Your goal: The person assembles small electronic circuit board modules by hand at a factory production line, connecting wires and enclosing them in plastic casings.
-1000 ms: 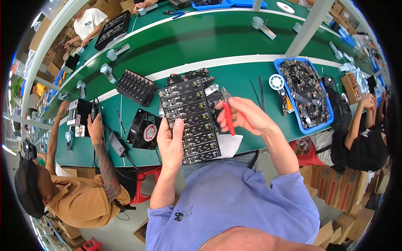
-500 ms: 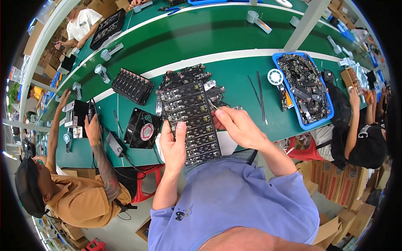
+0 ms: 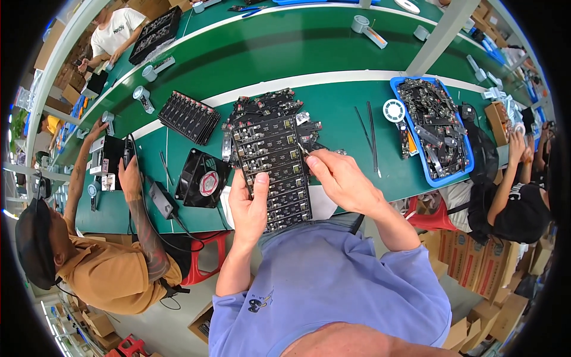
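My left hand (image 3: 248, 202) holds a black panel of joined circuit boards (image 3: 279, 163) by its left edge, thumb on top. The panel is tilted in front of my shirt, over the table's near edge. At its right edge my right hand (image 3: 342, 178) pinches a thin metal tool (image 3: 303, 147), its tip against the panel; the tool's exact kind is too small to tell. Behind the panel lies a heap of small black circuit boards (image 3: 267, 104), partly hidden by it. A white sheet (image 3: 321, 203) shows under my right hand.
Left of the panel stand a black cooling fan (image 3: 203, 178) and a stack of board panels (image 3: 188, 117). Rightward lie dark strips (image 3: 372, 137), a white-and-blue handheld fan (image 3: 393, 110) and a blue bin (image 3: 468, 165) of boards. A co-worker (image 3: 113, 268) sits at the left.
My hands and the panel stay almost in place, the tool still at the panel's right edge. The left co-worker's far hand has closed around a small handheld fan.
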`<state>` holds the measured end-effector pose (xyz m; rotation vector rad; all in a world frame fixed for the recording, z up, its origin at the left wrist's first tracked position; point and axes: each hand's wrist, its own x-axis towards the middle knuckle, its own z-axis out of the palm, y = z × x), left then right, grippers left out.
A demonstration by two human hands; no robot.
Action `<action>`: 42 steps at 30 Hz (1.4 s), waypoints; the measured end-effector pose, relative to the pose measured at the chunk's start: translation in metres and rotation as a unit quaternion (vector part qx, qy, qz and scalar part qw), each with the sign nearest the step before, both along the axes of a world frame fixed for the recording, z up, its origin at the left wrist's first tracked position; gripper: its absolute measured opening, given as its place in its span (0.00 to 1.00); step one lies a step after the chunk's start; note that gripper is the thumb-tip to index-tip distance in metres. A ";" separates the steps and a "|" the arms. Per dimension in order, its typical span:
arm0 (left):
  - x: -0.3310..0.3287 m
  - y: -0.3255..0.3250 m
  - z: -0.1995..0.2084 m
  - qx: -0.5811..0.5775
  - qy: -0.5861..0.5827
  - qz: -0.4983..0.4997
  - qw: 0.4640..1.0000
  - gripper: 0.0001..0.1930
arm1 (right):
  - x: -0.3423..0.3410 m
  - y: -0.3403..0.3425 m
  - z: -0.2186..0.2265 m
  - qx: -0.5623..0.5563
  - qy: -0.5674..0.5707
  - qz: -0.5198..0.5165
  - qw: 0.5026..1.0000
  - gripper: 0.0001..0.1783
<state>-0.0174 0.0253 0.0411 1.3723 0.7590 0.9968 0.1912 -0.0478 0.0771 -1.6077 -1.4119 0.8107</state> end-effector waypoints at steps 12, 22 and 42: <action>0.015 -0.002 -0.007 -0.076 -0.094 -0.001 0.993 0.16 | 0.016 0.012 -0.044 -0.039 0.327 0.097 0.939 0.30; 0.013 0.008 -0.008 -0.004 -0.045 0.042 0.998 0.15 | 0.008 -0.002 -0.013 -0.065 0.037 0.075 0.994 0.26; 0.027 0.013 -0.007 -0.043 -0.111 0.081 0.990 0.16 | 0.011 -0.013 -0.036 -0.108 0.132 0.157 0.973 0.28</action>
